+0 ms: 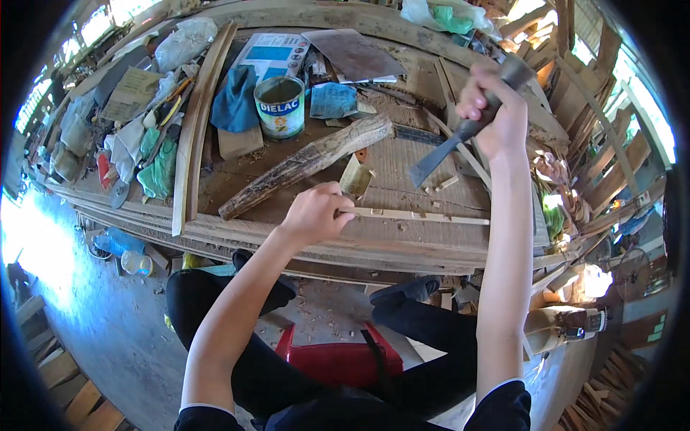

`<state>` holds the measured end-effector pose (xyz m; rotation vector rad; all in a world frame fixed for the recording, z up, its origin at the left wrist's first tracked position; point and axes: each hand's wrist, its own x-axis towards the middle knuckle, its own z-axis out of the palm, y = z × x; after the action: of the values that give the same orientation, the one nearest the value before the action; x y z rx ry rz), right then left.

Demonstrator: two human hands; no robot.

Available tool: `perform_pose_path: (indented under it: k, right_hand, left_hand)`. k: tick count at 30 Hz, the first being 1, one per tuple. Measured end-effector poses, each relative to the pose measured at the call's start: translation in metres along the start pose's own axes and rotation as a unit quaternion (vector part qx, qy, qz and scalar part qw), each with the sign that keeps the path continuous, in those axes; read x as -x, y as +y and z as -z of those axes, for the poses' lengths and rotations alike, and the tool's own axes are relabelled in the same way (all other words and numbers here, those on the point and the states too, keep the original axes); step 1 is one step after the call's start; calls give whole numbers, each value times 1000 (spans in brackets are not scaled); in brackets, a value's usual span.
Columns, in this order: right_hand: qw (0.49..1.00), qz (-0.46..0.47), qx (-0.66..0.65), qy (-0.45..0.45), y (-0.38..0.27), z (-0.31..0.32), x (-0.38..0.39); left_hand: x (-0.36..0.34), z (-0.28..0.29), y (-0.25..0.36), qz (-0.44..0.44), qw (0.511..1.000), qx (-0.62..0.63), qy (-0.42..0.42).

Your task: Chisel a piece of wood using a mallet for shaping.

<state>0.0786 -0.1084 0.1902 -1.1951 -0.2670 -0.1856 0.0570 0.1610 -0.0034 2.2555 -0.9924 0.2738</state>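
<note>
My left hand (pixel 316 212) is closed round the left end of a thin, pale wooden strip (pixel 417 215). The strip lies along the near side of the wooden bench, and small notches show along it. In my right hand (pixel 497 111), raised over the bench's right side, is a chisel (pixel 440 159) gripped by its dark, thick handle. Its wide steel blade slants down to the left, and the tip appears above the strip, apart from it. A short, hollowed wood block (pixel 356 177) stands just beyond my left hand. Wood chips (pixel 445 184) lie near the blade.
A rough log piece (pixel 309 164) lies across the bench behind my left hand. Beyond it stand an open tin can (pixel 280 118) and a blue cloth (pixel 234 100). Long boards (pixel 198 136) and heaped bags fill the left. A red stool (pixel 345 363) is below, between my legs.
</note>
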Motion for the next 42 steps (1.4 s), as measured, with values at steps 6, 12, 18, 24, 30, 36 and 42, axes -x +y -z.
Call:
perform_pose_path:
  k: [6, 12, 18, 24, 30, 36, 42]
  right_hand:
    - [996, 12, 56, -72, 29, -43, 33]
    - [990, 104, 18, -96, 63, -51, 39]
    - [991, 89, 51, -90, 72, -63, 46]
    - [988, 108, 55, -99, 91, -63, 46]
    - [983, 6, 46, -177, 101, -62, 49]
    - [991, -1, 71, -114, 121, -55, 51]
    - [991, 2, 12, -137, 124, -56, 47]
  left_hand:
    - [-6, -4, -12, 17, 995, 93, 9]
    - [-7, -1, -11, 86, 991, 96, -36]
    - [-5, 1, -10, 99, 990, 92, -36]
    - [-7, -3, -10, 95, 989, 106, -27]
    - [-7, 7, -6, 96, 991, 91, -28]
    - [-24, 61, -17, 78, 958, -251, 114]
    - [-12, 54, -50, 277, 896, -338, -77]
